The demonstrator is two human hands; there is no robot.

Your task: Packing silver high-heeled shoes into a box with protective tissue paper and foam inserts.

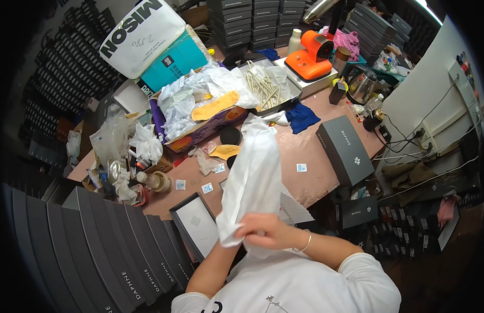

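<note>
A long white cloth (255, 172), which looks like a soft bag, stretches from my chest over the table. My right hand (263, 230), with a bangle at its wrist, is closed on the cloth's near edge. My left forearm (213, 271) runs up into or behind the same cloth. That covers the left hand, so its fingers do not show. Left of the cloth lies a dark grey open box part (195, 223) with a white inside. Small white printed packets (207, 188) are scattered on the pink table (299, 143).
Stacked grey shoe boxes (111, 245) stand at the near left. A closed grey box (346, 148) sits on the table's right side. Farther back are a purple carton (200, 128) full of crumpled paper, a tray of sticks (263, 86), an orange machine (310, 57) and a kettle (363, 83).
</note>
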